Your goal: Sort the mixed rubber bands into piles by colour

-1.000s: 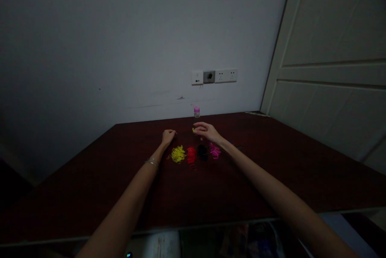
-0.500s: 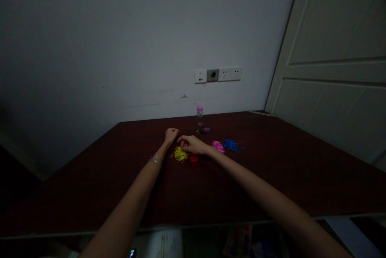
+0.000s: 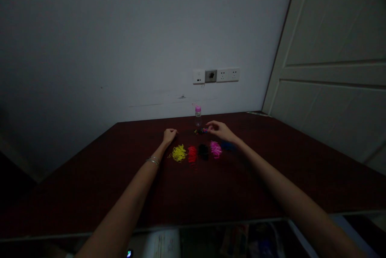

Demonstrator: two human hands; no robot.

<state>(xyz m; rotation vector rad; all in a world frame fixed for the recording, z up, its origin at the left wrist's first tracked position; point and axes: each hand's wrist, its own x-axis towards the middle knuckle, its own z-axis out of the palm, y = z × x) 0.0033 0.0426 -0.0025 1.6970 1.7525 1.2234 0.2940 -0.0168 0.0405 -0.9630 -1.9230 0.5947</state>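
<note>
My right hand (image 3: 221, 130) reaches over the dark red table, its thumb and fingers pinched at the right end of a small mixed heap of coloured rubber bands (image 3: 199, 131). What lies between the fingertips is too small and dark to make out. Nearer to me is a row of sorted rubber bands: a yellow pile (image 3: 179, 153), a red pile (image 3: 192, 154), a black pile (image 3: 203, 152), a pink pile (image 3: 215, 149) and a blue pile (image 3: 227, 146), partly hidden by my right wrist. My left hand (image 3: 169, 135) rests curled on the table behind the yellow pile, with nothing visible in it.
A small clear bottle with a pink cap (image 3: 198, 116) stands behind the mixed heap. Wall sockets (image 3: 228, 74) sit above the table's back edge, and a pale panelled door (image 3: 331, 73) is at the right. Under the table's front edge are a white object (image 3: 164, 244) and other dim things.
My right hand went from the mixed heap to the yellow and red piles, then back to the mixed heap's right end. The left hand stayed in place. The view shifted slightly.
</note>
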